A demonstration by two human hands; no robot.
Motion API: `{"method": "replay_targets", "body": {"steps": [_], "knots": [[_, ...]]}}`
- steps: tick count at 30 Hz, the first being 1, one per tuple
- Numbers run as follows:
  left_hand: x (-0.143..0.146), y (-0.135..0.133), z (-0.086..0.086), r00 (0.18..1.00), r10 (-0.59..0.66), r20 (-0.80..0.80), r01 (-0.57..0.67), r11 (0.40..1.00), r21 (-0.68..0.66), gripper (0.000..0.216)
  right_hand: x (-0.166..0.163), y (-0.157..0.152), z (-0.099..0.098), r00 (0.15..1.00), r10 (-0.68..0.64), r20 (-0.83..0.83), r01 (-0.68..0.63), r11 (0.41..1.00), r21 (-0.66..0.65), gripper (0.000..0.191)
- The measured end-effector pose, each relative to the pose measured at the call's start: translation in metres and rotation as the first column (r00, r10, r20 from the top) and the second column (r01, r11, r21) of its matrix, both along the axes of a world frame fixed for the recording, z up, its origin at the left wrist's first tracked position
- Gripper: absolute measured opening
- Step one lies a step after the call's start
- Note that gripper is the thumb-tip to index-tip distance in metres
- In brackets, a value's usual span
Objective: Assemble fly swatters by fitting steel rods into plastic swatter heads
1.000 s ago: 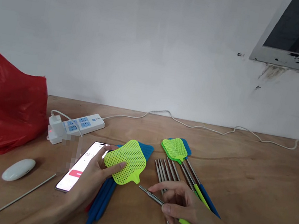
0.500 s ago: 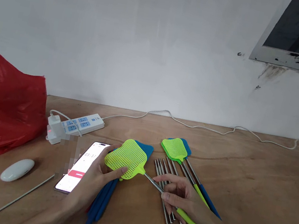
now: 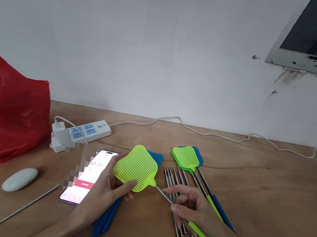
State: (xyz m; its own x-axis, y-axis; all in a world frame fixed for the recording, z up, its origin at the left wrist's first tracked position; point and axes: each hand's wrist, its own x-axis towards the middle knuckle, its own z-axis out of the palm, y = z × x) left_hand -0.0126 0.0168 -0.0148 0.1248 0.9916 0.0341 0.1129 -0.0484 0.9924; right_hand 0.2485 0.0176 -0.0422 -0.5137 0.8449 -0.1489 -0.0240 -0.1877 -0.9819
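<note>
A yellow-green fly swatter (image 3: 139, 167) with a perforated head, metal rod and green grip is held above the table between both hands. My left hand (image 3: 112, 186) pinches the left and lower edge of its head, thumb on top. My right hand (image 3: 192, 206) is closed around the metal rod just above the green grip. Beneath the swatter head lies a blue swatter head (image 3: 156, 158), partly hidden, with blue grips (image 3: 107, 217) below my left hand. Several loose metal rods (image 3: 175, 219) lie under and beside my right hand.
Assembled green swatters (image 3: 186, 157) and a blue one (image 3: 222, 209) lie at the right. On the left are a lit phone (image 3: 89, 180), a white power strip (image 3: 90, 131), a white mouse-shaped object (image 3: 19, 180) and a red plastic bag (image 3: 5, 116). A cable (image 3: 211, 134) runs along the wall.
The held swatter's head has shifted slightly up and to the right with my left hand. My right hand stays almost in place on the rod.
</note>
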Motion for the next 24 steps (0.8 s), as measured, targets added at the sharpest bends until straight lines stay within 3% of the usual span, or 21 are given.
{"method": "replay_targets", "body": {"steps": [6,13,18,22,24], "knots": [[0.004,-0.005,-0.002,0.999,-0.031,-0.010,0.031,1.000,-0.005,0.072,-0.002,-0.002,-0.002,1.000,0.008,0.000,-0.008,1.000,0.007,0.049],[0.003,-0.003,-0.012,0.997,-0.077,0.025,0.077,0.997,-0.003,0.088,-0.005,-0.004,-0.002,1.000,-0.008,-0.005,0.008,1.000,0.018,0.051],[0.002,0.000,-0.006,0.992,-0.114,0.047,0.115,0.993,0.000,0.091,-0.006,-0.004,-0.001,0.999,-0.034,-0.001,0.034,0.999,0.025,0.055],[0.001,0.002,0.004,0.991,0.003,0.137,-0.017,0.995,0.102,0.080,-0.010,-0.001,0.001,0.977,-0.208,-0.052,0.212,0.975,0.070,0.050],[0.000,0.005,0.006,0.984,0.064,0.169,-0.084,0.990,0.116,0.074,-0.010,0.001,0.002,0.944,-0.314,-0.105,0.319,0.947,0.032,0.048]]}}
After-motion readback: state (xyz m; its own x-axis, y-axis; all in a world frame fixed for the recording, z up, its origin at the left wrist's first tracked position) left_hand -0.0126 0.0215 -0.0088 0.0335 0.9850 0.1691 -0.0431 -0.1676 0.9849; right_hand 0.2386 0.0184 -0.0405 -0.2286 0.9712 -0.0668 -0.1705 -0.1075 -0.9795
